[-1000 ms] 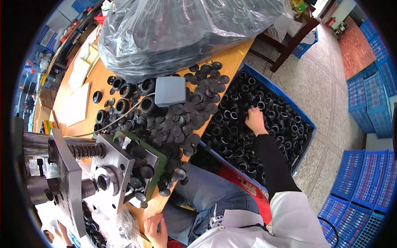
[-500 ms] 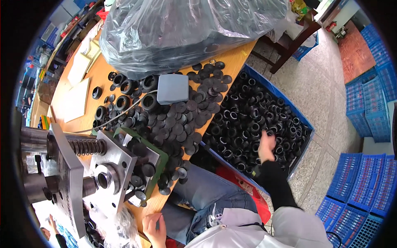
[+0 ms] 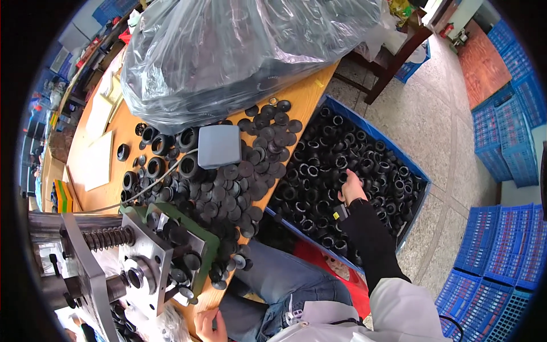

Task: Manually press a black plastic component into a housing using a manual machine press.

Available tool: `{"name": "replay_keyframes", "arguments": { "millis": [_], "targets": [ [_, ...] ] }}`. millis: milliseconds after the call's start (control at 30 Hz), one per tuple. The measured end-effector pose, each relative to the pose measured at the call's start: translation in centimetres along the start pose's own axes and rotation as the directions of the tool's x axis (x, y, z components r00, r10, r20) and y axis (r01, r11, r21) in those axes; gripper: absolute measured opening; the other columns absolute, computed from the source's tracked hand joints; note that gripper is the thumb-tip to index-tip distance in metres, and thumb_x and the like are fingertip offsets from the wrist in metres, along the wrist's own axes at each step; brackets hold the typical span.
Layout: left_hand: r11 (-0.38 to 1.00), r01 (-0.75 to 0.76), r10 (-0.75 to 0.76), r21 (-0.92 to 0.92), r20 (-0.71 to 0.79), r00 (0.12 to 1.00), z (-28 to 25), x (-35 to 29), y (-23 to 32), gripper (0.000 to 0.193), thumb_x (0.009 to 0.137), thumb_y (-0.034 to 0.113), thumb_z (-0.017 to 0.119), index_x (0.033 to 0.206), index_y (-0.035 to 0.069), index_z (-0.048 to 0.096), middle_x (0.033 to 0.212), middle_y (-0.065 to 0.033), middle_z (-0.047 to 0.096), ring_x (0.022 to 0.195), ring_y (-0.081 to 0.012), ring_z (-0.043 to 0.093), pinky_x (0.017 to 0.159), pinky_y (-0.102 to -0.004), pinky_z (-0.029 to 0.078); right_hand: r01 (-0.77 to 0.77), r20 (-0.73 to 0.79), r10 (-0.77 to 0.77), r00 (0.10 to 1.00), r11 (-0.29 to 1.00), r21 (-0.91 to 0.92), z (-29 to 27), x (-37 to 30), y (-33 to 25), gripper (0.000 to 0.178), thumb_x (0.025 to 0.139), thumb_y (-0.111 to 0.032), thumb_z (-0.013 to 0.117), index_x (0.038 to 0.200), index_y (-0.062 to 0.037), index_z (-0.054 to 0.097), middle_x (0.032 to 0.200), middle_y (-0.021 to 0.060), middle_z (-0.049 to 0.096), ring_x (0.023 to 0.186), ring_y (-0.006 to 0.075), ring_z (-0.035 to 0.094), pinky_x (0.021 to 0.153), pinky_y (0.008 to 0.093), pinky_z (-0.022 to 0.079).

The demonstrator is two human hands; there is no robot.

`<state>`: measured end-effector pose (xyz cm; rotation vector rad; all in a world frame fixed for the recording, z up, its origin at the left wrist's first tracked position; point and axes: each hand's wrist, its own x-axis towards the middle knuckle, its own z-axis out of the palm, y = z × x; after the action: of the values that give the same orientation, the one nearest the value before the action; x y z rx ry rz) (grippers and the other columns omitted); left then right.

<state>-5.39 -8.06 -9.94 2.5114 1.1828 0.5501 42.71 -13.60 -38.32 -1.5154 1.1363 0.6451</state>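
My right hand (image 3: 353, 190) reaches into a blue bin (image 3: 371, 124) full of black plastic rings (image 3: 319, 171). Its fingers and thumb close round one black ring on top of the heap. My left hand (image 3: 209, 326) rests by the front edge of the wooden table, thumb and fingers apart, with nothing seen in it. Near it stands a metal press fixture (image 3: 139, 272) with a spring and a round die. Black discs (image 3: 228, 191) lie piled on the table, some of them on the green-framed chute (image 3: 208, 256) at the fixture.
A big clear plastic bag (image 3: 239, 57) of black parts covers the table's far side. A grey box (image 3: 219, 146) with a cable sits among the discs. Blue crates (image 3: 490, 245) are stacked at the right; a dark wooden chair (image 3: 393, 62) stands behind the bin.
My right hand has moved left and slightly up over the rings in the bin. The view has shifted, and my left hand stays near the table edge.
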Motion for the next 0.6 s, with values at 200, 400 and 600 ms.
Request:
{"name": "replay_keyframes", "arguments": {
  "millis": [200,400,600],
  "targets": [
    [1.0,0.004,-0.004,0.001,0.03,1.0,0.2,0.0,-0.3,0.012,0.077,-0.004,0.064,0.088,-0.001,0.066,0.085,-0.0139,0.066,0.077,-0.0273,0.062,0.072,-0.0346,0.05,0.232,0.053,-0.244,0.968,0.958,0.17,4.1,0.5,-5.5,0.047,0.08,-0.029,0.063,0.119,-0.0095,0.048,0.126,0.0109,0.045,0.111,0.0278,0.042,0.086,0.0541,0.04],
    [0.999,-0.015,0.015,-0.032,0.026,1.0,0.3,0.6,-0.1,0.01,0.078,-0.003,0.064,0.087,-0.001,0.066,0.086,-0.0141,0.066,0.077,-0.0276,0.062,0.071,-0.0345,0.049,0.376,0.37,-0.377,0.849,0.923,0.077,4.8,4.4,-10.0,0.039,0.082,-0.027,0.06,0.116,-0.0108,0.048,0.117,0.0074,0.044,0.099,0.0291,0.042,0.087,0.0545,0.04],
    [0.999,-0.03,0.03,0.036,0.019,0.999,0.4,0.6,-0.4,0.008,0.079,-0.003,0.064,0.086,-0.002,0.066,0.086,-0.0131,0.066,0.076,-0.0266,0.062,0.07,-0.0345,0.049,0.203,0.092,-0.288,0.953,0.835,0.511,-7.8,6.8,-0.6,0.037,0.073,-0.018,0.061,0.099,0.0087,0.06,0.103,0.0149,0.062,0.091,0.0264,0.062,0.081,0.0415,0.051]
  ]
}}
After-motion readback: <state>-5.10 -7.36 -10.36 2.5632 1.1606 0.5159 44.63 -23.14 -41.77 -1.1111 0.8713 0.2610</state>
